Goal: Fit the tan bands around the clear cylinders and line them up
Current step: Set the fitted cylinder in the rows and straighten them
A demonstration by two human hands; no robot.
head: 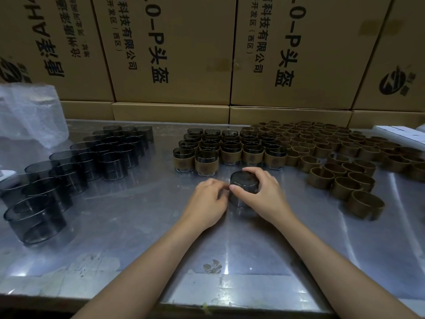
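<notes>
Both hands on one smoky clear cylinder (244,192) mid-table: right hand (262,194) wraps its top, left hand (208,203) pinches its side. Looks bandless, though fingers hide part. Banded cylinders (230,148) lined up behind, loose tan bands (345,171) right, bare cylinders (76,162) left.

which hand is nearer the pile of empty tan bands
Right. The right hand grips the cylinder just left of the empty tan bands; the left hand sits farther left, across the cylinder.
</notes>
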